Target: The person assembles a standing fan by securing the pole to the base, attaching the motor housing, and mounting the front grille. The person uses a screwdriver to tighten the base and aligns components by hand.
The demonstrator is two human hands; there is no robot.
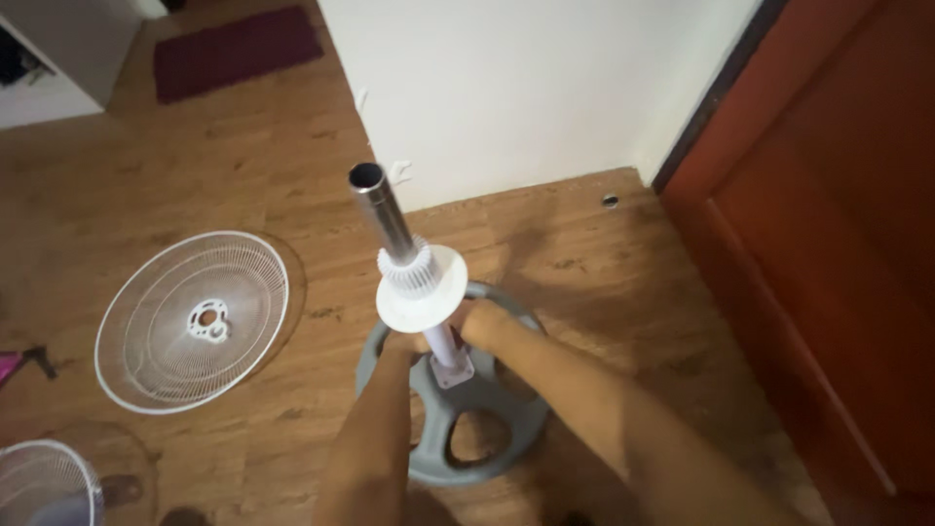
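Two bare hands work at the foot of a fan stand on the wooden floor (pixel 243 175), and I read the scene from left to right. Far out to the left of my hands, at the bottom corner, part of a second white wire grille (pixel 44 482) shows, cut by the frame edge. Above it and still well left of my hands lies a round white fan grille (pixel 193 319), flat on the floor, hub opening facing up. Farther off, up and left, a dark red mat (pixel 234 49) lies on the floor.

My left hand (pixel 404 343) is at the left side of the white pole (pixel 443 341), just under the wide white collar (pixel 422 285); the collar hides the fingers, so I cannot tell whether they are curled around the pole or only pressed against it. The pole stands upright on the grey round base (pixel 487 429), which rests on the floor directly beneath both hands. Out of the collar a metal tube (pixel 382 209) rises toward the camera, open at its top.

My right hand (pixel 484 321) is at the right side of the same pole, fingers bent inward against it; the grip itself is hidden. Well to the right stands a reddish-brown door (pixel 828 244), with a white wall (pixel 506 88) beyond my hands.
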